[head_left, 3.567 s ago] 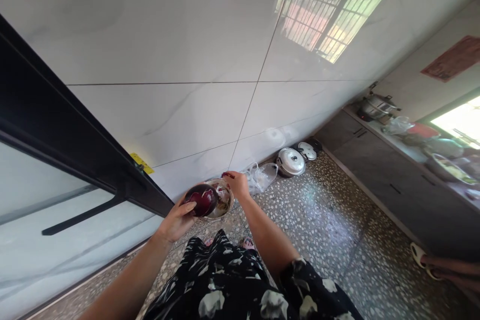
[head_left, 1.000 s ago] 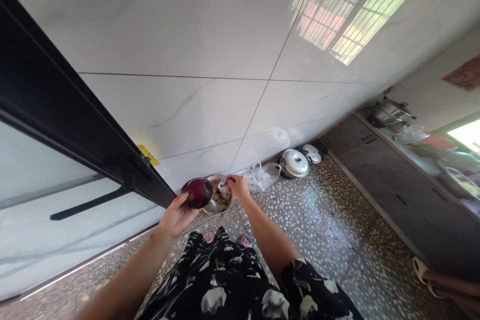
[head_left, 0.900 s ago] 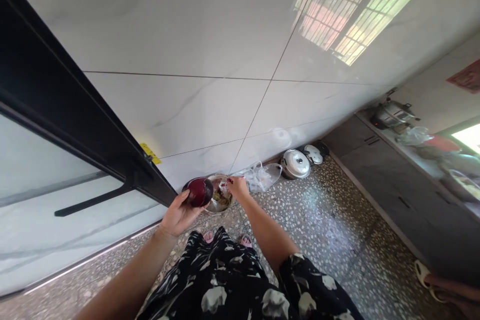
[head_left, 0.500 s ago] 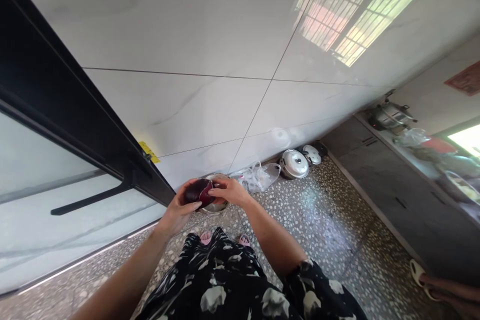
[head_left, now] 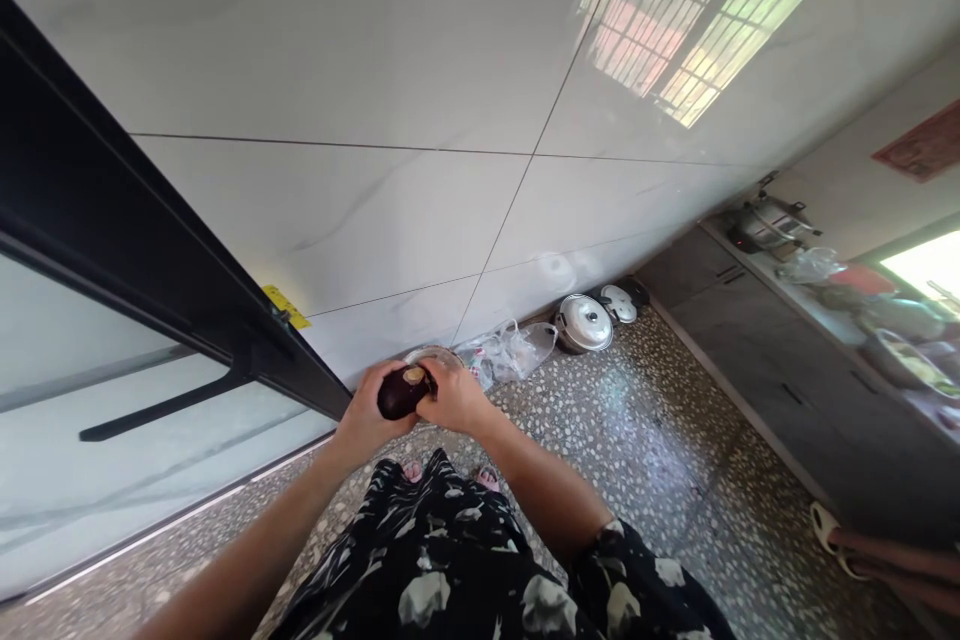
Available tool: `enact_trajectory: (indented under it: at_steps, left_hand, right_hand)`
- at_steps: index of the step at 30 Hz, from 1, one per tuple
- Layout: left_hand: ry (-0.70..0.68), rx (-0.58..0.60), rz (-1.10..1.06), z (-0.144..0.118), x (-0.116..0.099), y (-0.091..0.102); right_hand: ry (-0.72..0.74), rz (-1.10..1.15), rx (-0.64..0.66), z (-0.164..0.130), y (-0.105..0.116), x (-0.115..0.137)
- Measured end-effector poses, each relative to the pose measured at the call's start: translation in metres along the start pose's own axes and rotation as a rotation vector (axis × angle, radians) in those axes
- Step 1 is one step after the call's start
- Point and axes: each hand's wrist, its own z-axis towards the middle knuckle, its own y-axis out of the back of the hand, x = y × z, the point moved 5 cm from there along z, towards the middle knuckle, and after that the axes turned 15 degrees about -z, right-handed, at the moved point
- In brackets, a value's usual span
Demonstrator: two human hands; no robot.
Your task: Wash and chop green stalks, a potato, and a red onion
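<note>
A dark purple, glossy, layered bulb that looks like a banana blossom [head_left: 399, 397] is held up between both hands. A tan, cut-looking patch shows at its upper right end. My left hand [head_left: 365, 412] wraps around its left side and underside. My right hand [head_left: 454, 398] is closed on its right end, thumb pressed against it; some of those fingers are hidden. Below and behind the hands, the pale rim of a round basin [head_left: 435, 354] shows on the floor, mostly covered by the hands.
Clear plastic bags [head_left: 514, 352], a lidded pot [head_left: 585, 323] and a pot lid [head_left: 619, 304] lie along the tiled wall. A black-framed door with a handle [head_left: 161, 408] stands at left. A grey cabinet [head_left: 780, 350] runs along the right, with a steel pot [head_left: 776, 220] on top.
The blossom has been turned, so its tan end now faces up instead of the reddish flap edge. My right hand has curled closer around its end. The view has shifted slightly.
</note>
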Motion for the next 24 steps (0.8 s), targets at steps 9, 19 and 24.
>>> enact_trajectory:
  at_steps: [9, 19, 24]
  left_hand:
    - [0.056, 0.008, 0.105, 0.002, 0.013, 0.004]
    - [0.316, -0.139, -0.599, 0.006, 0.031, 0.001]
    - [0.443, -0.165, -0.932, 0.007, 0.032, -0.004]
  right_hand:
    - [-0.073, 0.118, -0.054, 0.009, -0.012, -0.013]
    - [-0.367, 0.395, -0.095, 0.019, -0.021, -0.038]
    - [-0.420, 0.577, -0.010, 0.021, -0.026, -0.038]
